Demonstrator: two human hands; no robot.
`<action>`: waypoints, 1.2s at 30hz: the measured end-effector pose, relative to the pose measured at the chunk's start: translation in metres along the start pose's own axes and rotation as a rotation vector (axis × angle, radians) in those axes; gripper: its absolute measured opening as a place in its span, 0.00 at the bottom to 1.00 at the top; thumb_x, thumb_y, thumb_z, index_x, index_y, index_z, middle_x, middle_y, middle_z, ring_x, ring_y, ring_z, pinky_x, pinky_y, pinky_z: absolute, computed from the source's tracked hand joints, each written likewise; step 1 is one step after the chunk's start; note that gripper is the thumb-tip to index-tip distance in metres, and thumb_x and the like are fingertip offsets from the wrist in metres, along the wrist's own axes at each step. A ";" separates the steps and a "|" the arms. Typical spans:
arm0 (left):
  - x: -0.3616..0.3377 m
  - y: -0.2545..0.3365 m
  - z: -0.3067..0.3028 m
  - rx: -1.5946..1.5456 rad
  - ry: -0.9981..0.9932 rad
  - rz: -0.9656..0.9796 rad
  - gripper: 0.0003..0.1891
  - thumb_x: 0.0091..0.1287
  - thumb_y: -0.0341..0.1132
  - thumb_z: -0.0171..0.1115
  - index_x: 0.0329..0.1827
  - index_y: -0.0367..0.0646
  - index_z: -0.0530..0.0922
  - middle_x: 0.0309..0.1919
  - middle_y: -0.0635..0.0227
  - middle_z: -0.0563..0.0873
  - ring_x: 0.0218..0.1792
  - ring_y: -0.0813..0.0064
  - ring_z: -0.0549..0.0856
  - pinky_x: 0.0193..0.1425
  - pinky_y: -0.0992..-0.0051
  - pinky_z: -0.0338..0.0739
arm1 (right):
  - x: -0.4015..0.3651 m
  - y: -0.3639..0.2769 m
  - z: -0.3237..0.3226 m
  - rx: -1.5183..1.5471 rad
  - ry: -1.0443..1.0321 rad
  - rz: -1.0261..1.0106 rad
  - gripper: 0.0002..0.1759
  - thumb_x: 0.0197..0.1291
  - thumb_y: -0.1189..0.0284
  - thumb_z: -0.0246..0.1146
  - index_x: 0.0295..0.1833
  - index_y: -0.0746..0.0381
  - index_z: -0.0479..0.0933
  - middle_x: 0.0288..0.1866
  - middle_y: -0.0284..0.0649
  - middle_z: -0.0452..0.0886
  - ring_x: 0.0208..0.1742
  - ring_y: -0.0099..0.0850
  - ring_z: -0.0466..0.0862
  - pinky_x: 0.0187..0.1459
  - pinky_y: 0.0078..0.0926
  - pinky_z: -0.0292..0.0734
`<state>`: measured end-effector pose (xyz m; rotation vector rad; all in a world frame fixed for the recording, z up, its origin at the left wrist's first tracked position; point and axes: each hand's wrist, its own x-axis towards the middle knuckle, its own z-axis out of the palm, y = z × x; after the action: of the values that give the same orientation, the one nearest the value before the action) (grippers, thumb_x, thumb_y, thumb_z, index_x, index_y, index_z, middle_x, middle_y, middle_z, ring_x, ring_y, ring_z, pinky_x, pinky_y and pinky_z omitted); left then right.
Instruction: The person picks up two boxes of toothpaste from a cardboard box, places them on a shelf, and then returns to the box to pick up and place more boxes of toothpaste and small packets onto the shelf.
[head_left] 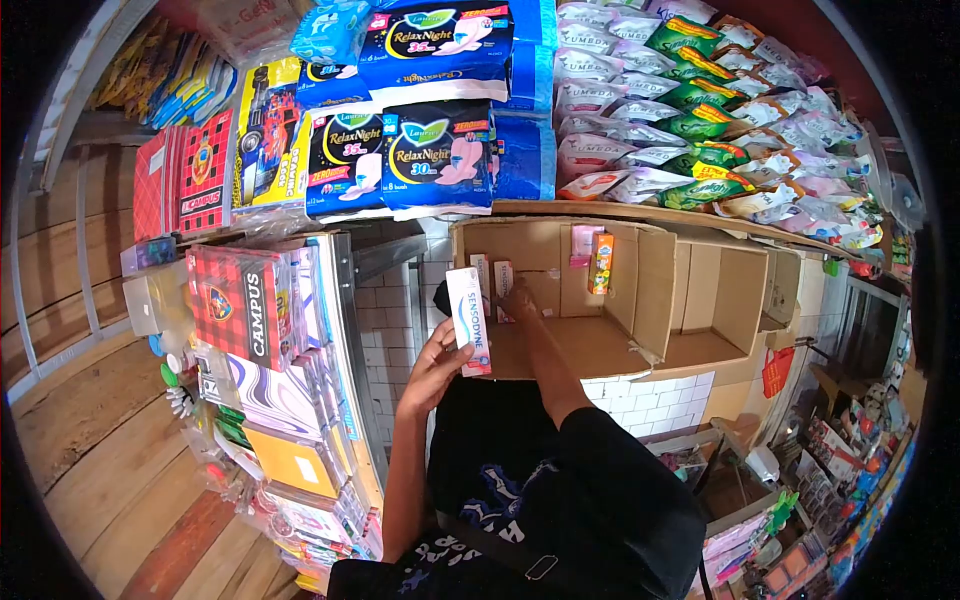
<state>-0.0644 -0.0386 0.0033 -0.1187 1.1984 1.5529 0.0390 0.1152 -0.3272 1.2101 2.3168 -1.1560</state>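
My left hand grips a white Sensodyne toothpaste box, held upright in front of an open cardboard compartment. Inside that compartment, my right hand reaches to the left part, its fingers closed at the edge of a standing toothpaste box. Another slim toothpaste box stands just left of it, partly covered by the Sensodyne box. Farther right against the back wall are an orange box and a small pink pack.
Sanitary pad packs and rows of sachets fill the shelf above. A stack of notebooks stands at the left. More cardboard compartments continue to the right. Mixed goods crowd the lower right.
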 end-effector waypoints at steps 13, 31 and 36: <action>-0.001 0.003 0.000 0.025 -0.021 0.003 0.24 0.71 0.24 0.57 0.70 0.38 0.65 0.59 0.62 0.81 0.60 0.70 0.80 0.63 0.68 0.76 | -0.008 -0.016 -0.047 0.049 -0.024 0.122 0.50 0.45 0.43 0.72 0.60 0.73 0.66 0.48 0.62 0.83 0.51 0.52 0.85 0.51 0.43 0.81; -0.003 0.009 -0.008 0.011 -0.128 0.030 0.24 0.72 0.29 0.60 0.70 0.39 0.65 0.57 0.67 0.80 0.56 0.74 0.82 0.56 0.74 0.79 | -0.097 -0.049 -0.142 0.972 -0.180 -0.058 0.18 0.65 0.68 0.65 0.56 0.67 0.79 0.46 0.37 0.85 0.46 0.22 0.81 0.49 0.22 0.76; -0.008 0.012 -0.019 0.008 -0.126 0.031 0.24 0.72 0.29 0.60 0.70 0.40 0.65 0.57 0.67 0.80 0.54 0.76 0.82 0.55 0.73 0.79 | -0.162 -0.115 -0.187 1.189 -0.194 -0.073 0.20 0.67 0.71 0.62 0.62 0.66 0.73 0.49 0.37 0.83 0.49 0.24 0.81 0.52 0.23 0.75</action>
<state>-0.0805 -0.0567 0.0069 0.0033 1.1116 1.5594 0.0676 0.1288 -0.0560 1.1749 1.4309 -2.6821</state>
